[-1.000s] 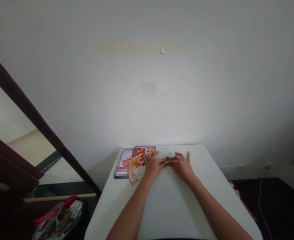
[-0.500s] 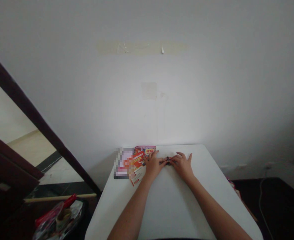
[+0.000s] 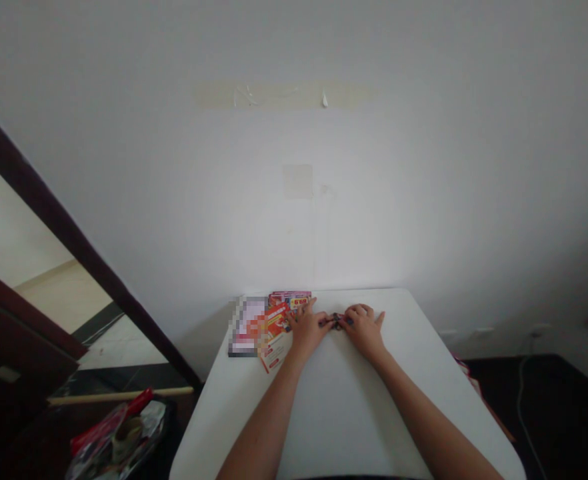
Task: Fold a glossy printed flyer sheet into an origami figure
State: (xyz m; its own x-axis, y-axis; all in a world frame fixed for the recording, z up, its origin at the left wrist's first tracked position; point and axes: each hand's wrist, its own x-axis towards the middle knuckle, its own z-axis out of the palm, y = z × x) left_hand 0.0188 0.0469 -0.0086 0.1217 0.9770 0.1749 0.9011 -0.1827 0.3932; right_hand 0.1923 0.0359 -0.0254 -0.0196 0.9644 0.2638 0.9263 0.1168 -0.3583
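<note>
Between my two hands is a small, dark, patterned piece (image 3: 337, 321), low over the white table (image 3: 344, 413). It looks like folded printed paper, but it is too small to be sure. My left hand (image 3: 307, 330) pinches its left side with thumb and forefinger, the other fingers spread out. On its right side my right hand (image 3: 367, 329) pinches it, fingers bent over and hiding part of it. Beside and partly under my left hand lies an orange and white printed leaflet (image 3: 277, 343). Behind that hand are more colourful leaflets (image 3: 284, 298).
A flat item with a pixelated, pinkish face (image 3: 249, 320) lies at the table's left back corner. The white wall (image 3: 294, 240) borders the table's far edge. On the floor at left stands a bin (image 3: 159, 433) full of rubbish. A cable (image 3: 521, 400) runs down at right.
The fingers of my right hand have curled in closer over the small dark piece, which has shifted slightly in shape. My left hand stays almost in place.
</note>
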